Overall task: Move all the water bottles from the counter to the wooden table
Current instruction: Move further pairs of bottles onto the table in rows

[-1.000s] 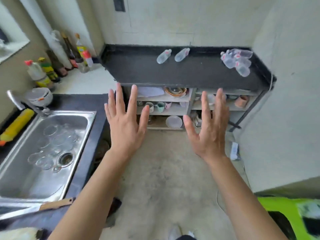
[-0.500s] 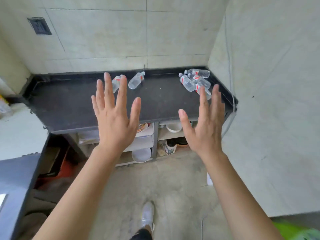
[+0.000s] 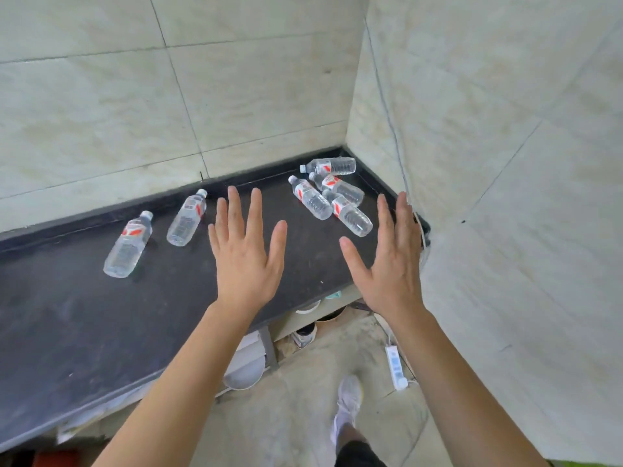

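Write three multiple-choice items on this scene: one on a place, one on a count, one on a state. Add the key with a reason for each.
1. Where does the cluster of four bottles lie?
A. in a sink
B. on the floor
C. at the right end of the counter, near the wall corner

2. How many water bottles lie on the counter in all?
A. three
B. six
C. nine

3. In what state are the left hand and the right hand?
A. both open, fingers straight, holding nothing
B. the left one grips a bottle
C. both clenched into fists

Key:
1 C: the four lie piled together on the dark top beside the corner.
2 B: two lie apart at the left and four in the cluster.
3 A: both hands hover spread above the counter with nothing in them.
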A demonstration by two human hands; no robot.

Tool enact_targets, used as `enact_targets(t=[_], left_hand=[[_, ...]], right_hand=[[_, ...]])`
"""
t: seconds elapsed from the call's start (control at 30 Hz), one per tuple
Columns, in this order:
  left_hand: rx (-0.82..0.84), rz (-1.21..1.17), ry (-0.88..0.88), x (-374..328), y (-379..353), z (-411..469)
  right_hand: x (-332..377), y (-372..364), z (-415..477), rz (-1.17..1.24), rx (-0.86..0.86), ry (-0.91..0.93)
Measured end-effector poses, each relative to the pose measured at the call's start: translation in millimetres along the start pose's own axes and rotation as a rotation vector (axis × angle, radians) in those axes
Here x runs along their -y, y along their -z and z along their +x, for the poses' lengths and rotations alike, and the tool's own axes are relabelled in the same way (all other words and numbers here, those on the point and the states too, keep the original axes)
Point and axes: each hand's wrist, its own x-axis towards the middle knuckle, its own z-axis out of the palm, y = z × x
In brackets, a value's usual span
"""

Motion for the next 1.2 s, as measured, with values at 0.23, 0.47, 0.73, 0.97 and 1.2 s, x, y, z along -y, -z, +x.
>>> enact_targets(t=[0.23, 0.47, 0.73, 0.97, 1.2], left_hand=[[0.164, 0.037, 0.077, 19.7, -108.9, 82.7], [0.451, -0.053, 0.446, 23.6, -236.6, 186.2], [0.595, -0.013, 0.639, 36.7, -364.0, 261.2], [0.481, -0.048, 0.774, 61.0, -427.9, 287.4], [0.513, -0.119, 0.778, 82.5, -400.1, 268.7]], right_hand=[[-80.2, -100.3, 90.3, -0.026, 0.150, -0.049], [-177.2, -200.2, 177.1, -0.165, 0.407, -0.071], [-254.5, -286.9, 207.6, -0.182, 0.658, -0.225], [-265.2, -322.7, 188.4, -0.140, 0.704, -0.300], [-236.3, -330.1, 183.3, -0.135, 0.752, -0.343]])
